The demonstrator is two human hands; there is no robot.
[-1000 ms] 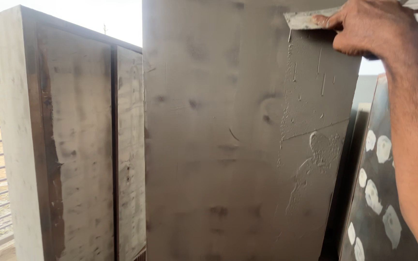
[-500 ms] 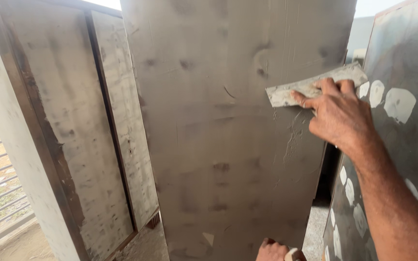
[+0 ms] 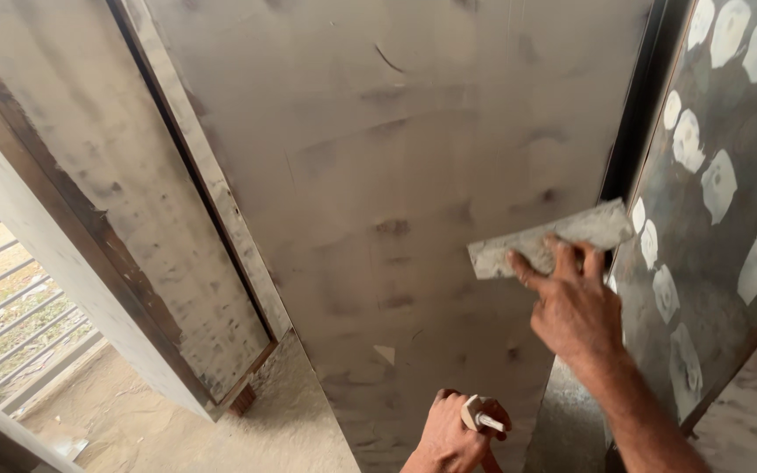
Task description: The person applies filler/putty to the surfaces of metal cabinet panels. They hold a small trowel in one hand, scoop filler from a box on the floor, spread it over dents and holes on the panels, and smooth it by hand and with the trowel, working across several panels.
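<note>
A tall grey panel (image 3: 396,175) leans upright in front of me, smeared with grey filler. My right hand (image 3: 576,307) presses a wide flat putty blade (image 3: 549,241) against the panel's lower right part, fingers spread on the blade. My left hand (image 3: 449,434) is low at the bottom edge of the view, closed around a small tool with a pale handle (image 3: 481,419); what is on it is too small to tell.
A second grey panel with a framed edge (image 3: 133,201) leans at the left. A dark panel with several white filler patches (image 3: 729,175) stands at the right. Railing bars (image 3: 10,315) and a sandy floor (image 3: 177,420) lie lower left.
My right hand has drawn the blade down the panel from its top right corner to its lower right. My view has tilted downward. My left hand has come into view at the bottom.
</note>
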